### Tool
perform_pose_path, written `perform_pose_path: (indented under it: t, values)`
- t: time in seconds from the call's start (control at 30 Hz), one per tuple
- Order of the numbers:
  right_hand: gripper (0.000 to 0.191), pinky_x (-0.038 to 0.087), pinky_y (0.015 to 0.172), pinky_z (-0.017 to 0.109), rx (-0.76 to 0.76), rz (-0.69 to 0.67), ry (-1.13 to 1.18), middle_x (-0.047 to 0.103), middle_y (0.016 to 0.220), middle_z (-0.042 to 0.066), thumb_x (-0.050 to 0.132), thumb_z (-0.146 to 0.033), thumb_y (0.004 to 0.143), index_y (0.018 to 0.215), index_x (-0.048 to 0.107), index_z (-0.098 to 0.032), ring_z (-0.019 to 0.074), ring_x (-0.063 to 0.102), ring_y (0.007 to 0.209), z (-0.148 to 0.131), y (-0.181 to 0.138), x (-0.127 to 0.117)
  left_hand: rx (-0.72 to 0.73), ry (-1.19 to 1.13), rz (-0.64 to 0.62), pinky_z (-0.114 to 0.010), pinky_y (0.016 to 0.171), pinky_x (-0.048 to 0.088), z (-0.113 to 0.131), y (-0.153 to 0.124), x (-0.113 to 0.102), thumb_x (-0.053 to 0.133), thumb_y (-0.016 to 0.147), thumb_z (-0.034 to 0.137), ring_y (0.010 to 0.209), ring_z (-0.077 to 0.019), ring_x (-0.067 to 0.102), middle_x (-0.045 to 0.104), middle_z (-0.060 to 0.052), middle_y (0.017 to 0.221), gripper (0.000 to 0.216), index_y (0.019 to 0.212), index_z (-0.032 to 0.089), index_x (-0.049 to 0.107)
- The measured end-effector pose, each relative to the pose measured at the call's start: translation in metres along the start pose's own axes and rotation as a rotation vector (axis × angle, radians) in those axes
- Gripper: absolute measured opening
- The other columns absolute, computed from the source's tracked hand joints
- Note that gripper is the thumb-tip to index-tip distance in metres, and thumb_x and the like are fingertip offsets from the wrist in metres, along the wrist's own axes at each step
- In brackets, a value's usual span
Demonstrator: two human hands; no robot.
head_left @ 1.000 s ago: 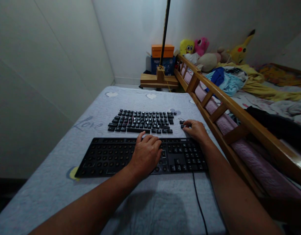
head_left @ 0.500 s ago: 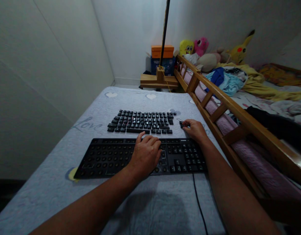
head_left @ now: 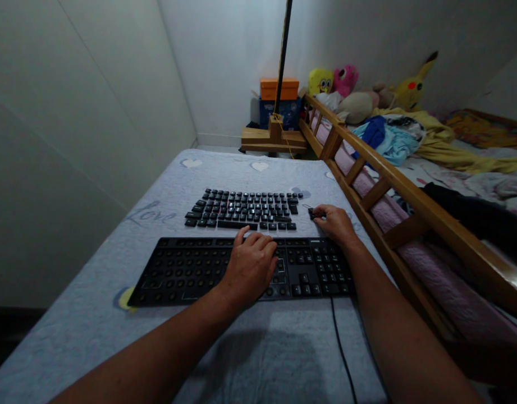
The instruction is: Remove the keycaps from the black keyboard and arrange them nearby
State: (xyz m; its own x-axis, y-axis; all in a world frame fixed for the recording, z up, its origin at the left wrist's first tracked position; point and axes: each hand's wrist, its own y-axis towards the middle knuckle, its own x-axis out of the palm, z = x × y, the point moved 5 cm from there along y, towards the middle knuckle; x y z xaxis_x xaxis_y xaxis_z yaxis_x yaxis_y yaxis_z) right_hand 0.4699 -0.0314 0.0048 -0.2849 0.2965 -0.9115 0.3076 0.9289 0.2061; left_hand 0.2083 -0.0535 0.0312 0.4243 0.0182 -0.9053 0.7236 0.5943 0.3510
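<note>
The right hand (head_left: 334,223) pinches its thumb and forefinger together on a small black keycap (head_left: 311,213), which lies on the grey sheet (head_left: 115,235) just beyond the far right corner of the keyboard (head_left: 186,269). The left hand (head_left: 250,268) rests palm down on the middle of the keyboard, fingers loosely curled and apart, its grip closed on nothing. Most of the keyboard's left and middle sockets stand bare, while the keys at its right end are in place. Just beyond the keyboard, and parallel to its far edge, the loose keycaps (head_left: 245,209) lie set out in neat rows. A black cable (head_left: 340,348) runs from the keyboard's near edge toward the person. To the right of the keyboard a wooden rail (head_left: 380,168) borders a bed strewn with clothes. Far beyond the keyboard, plush toys (head_left: 346,78) and an orange box (head_left: 279,88) stand by the wall.
</note>
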Motion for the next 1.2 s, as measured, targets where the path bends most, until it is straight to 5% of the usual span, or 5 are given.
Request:
perform_pose_path:
  t: [0.27, 0.43, 0.6, 0.8, 1.2]
  values:
    - [0.017, 0.047, 0.078, 0.032, -0.020, 0.038, 0.011, 0.072, 0.091, 0.006, 0.067, -0.023, 0.074, 0.089, 0.072, -0.020, 0.0221, 0.064, 0.086, -0.002, -0.001, -0.012, 0.000, 0.001, -0.006, -0.055, 0.112, 0.029, 0.000, 0.000, 0.000, 0.062, 0.088, 0.024, 0.105, -0.0256, 0.060, 0.071, -0.004, 0.106, 0.013, 0.099, 0.020, 0.067]
    - [0.023, 0.045, 0.075, 0.033, -0.024, 0.276, 0.295, 0.065, 0.077, 0.007, 0.051, -0.031, 0.081, 0.063, 0.061, -0.019, 0.0212, 0.059, 0.078, -0.016, -0.015, -0.063, 0.007, 0.005, -0.003, -0.055, 0.112, 0.029, 0.000, 0.000, 0.001, 0.062, 0.088, 0.024, 0.105, -0.0255, 0.060, 0.071, -0.004, 0.107, 0.013, 0.100, 0.020, 0.067]
    - [0.030, 0.043, 0.064, 0.028, -0.089, 0.194, 0.656, 0.060, 0.076, 0.004, 0.040, -0.031, 0.087, 0.075, 0.064, -0.019, 0.0174, 0.055, 0.072, -0.051, -0.056, -0.098, 0.013, 0.007, 0.000, -0.055, 0.111, 0.030, 0.000, 0.000, 0.001, 0.062, 0.088, 0.024, 0.104, -0.0251, 0.060, 0.070, -0.005, 0.106, 0.013, 0.099, 0.020, 0.067]
    - [0.028, 0.033, 0.049, 0.024, 0.027, -0.155, 0.725, 0.048, 0.060, -0.003, 0.043, -0.042, 0.095, 0.089, 0.061, -0.020, 0.0129, 0.045, 0.054, -0.069, -0.101, -0.067, 0.026, 0.014, -0.012, -0.051, 0.108, 0.035, 0.001, 0.000, 0.002, 0.061, 0.088, 0.022, 0.106, -0.0248, 0.059, 0.069, -0.006, 0.108, 0.014, 0.100, 0.020, 0.066]
    - [0.008, 0.041, 0.060, 0.024, -0.164, -0.189, 0.415, 0.062, 0.070, -0.002, 0.061, -0.027, 0.084, 0.080, 0.061, -0.020, 0.0136, 0.057, 0.064, -0.085, -0.110, -0.043, 0.026, 0.035, -0.028, -0.049, 0.106, 0.036, 0.002, 0.000, 0.003, 0.061, 0.088, 0.023, 0.106, -0.0255, 0.059, 0.068, -0.006, 0.106, 0.014, 0.100, 0.019, 0.066]
